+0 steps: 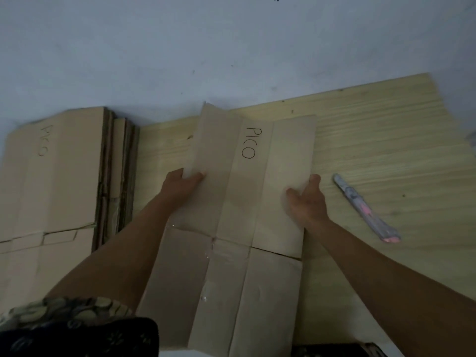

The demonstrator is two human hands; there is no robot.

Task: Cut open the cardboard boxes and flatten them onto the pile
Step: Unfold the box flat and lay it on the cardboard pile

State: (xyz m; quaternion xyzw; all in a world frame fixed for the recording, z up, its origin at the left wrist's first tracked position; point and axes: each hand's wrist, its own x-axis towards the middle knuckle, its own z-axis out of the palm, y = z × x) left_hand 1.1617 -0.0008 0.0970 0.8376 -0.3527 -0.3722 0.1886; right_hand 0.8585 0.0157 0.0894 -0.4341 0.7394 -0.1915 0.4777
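**Flatten step, box cut open, heading for the pile**

I read this as the flatten-and-stack step. The cut box [231, 215], marked PICO, is already slit and spread out as one sheet in the middle of the bench [373, 140], its far left panel lifted and curling up off the wood. My left hand [184, 185] has its grip pinched on that left panel's edge, thumb on top, fingers under. My right hand [307, 202] lies on the right panel near its edge; fingers look loosely spread and pressing, not wrapped round anything, though blur makes it hard to be sure.

The pile [51, 181] of flattened boxes sits to the left, well clear of the sheet's far part, with a strip of bare wood between; the top one also reads PICO. The cutter [365, 207] lies on the bench just right of my right hand, untouched.

Next move, as I judge it: get the sheet fully flat, creases pressed down, then carry or slide it left and square it on the pile. Needs both hands on opposite edges so the panels don't fold back. Cutter not needed for this.
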